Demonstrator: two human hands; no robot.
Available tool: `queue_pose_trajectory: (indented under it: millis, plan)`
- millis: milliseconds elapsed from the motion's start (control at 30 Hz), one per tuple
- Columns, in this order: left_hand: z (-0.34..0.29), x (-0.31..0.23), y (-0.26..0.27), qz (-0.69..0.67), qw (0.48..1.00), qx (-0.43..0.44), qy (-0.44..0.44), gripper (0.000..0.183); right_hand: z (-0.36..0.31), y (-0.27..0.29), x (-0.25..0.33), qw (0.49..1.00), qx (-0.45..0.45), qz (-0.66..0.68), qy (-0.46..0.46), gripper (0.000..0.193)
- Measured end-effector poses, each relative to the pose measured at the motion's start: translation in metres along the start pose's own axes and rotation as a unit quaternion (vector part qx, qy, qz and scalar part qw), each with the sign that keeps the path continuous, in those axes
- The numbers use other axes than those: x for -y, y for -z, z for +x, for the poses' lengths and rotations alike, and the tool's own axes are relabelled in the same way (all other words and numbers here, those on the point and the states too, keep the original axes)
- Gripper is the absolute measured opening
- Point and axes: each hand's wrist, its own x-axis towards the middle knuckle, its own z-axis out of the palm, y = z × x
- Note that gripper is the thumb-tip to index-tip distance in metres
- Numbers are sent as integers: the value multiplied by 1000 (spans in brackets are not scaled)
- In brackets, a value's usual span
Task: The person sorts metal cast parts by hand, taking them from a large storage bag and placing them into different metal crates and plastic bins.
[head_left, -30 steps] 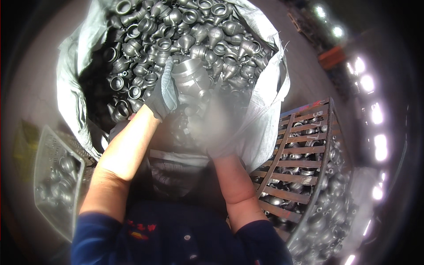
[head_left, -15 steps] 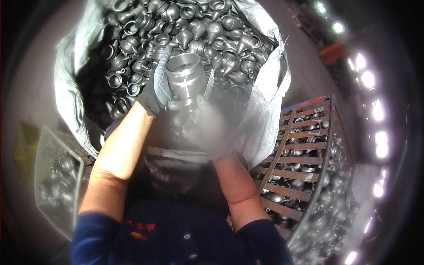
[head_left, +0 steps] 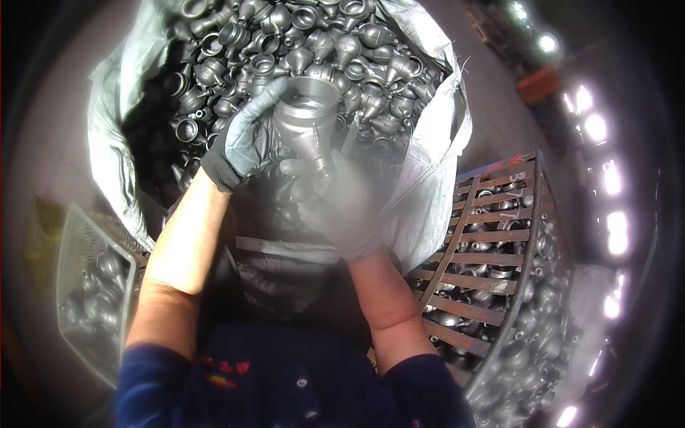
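Observation:
A grey cup-shaped metal casting (head_left: pixel 308 121) with a wide, round open mouth and a narrower lower end is held upright over the sack. My left hand (head_left: pixel 246 135), in a grey glove with a dark cuff, grips its left side, fingertips at the rim. Around the narrow lower end my right hand (head_left: pixel 342 207) is closed, also gloved; a hazy patch blurs most of it. Beside the casting a thin, pointed metal strip (head_left: pixel 352 134) rises from near that hand; how it is held cannot be made out.
A large white woven sack (head_left: pixel 110 143) full of similar castings (head_left: pixel 346 46) stands before me. At the right is a rusty slatted metal crate (head_left: pixel 478 257) of castings, with more castings (head_left: pixel 528 342) beyond. A pale plastic basket (head_left: pixel 64 278) at the left holds several.
The casting has shifted slightly right and up. My left hand has moved back a little, its fingers now bent at the rim. My right hand has shifted slightly right.

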Motion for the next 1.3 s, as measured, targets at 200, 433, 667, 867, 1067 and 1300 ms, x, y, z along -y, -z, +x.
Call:
queue_pose_trajectory:
  millis: [200,433,667,867,1067,1300]
  plan:
    - [-3,10,5,-20,993,-76,-83,49,-1,-36,15,971,-2,-215,102,49]
    - [-3,6,11,-87,992,-61,-67,57,-2,-18,39,886,-131,-398,197,43]
    - [-9,8,6,-20,995,-72,-70,56,-2,-24,48,946,-224,-198,125,19]
    - [-12,8,1,-34,997,-39,-51,54,5,-17,37,819,-173,-462,293,22]
    - [-12,10,2,-23,997,-46,-57,53,10,-21,33,782,-126,-491,363,21]
    - [-10,15,3,-29,994,-86,-68,42,14,-25,27,831,-155,-428,320,20]
